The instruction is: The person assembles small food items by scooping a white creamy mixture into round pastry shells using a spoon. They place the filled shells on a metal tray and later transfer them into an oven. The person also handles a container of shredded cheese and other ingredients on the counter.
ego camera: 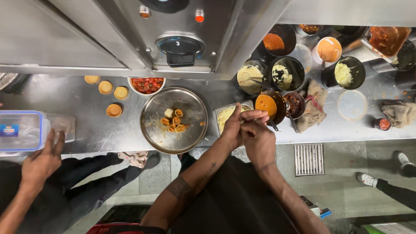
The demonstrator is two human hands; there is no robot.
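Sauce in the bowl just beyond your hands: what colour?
Orange, smooth sauce in the dark bowl, clearest in the head view.

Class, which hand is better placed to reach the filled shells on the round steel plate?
Probably the left hand: it is closer to the plate and its shells; the right hand would have to cross it.

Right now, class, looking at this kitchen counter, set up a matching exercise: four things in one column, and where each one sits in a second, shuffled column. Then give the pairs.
Things
1. Round steel plate
2. Bowl of chopped tomato
3. Clear box with blue rim
4. Floor drain grate

Places
A. Far left, by another person's hand
B. On the floor, right of the person's own hands
C. Middle of the counter, holding small filled shells
D. Just behind the plate

Pairs: 1-C, 2-D, 3-A, 4-B
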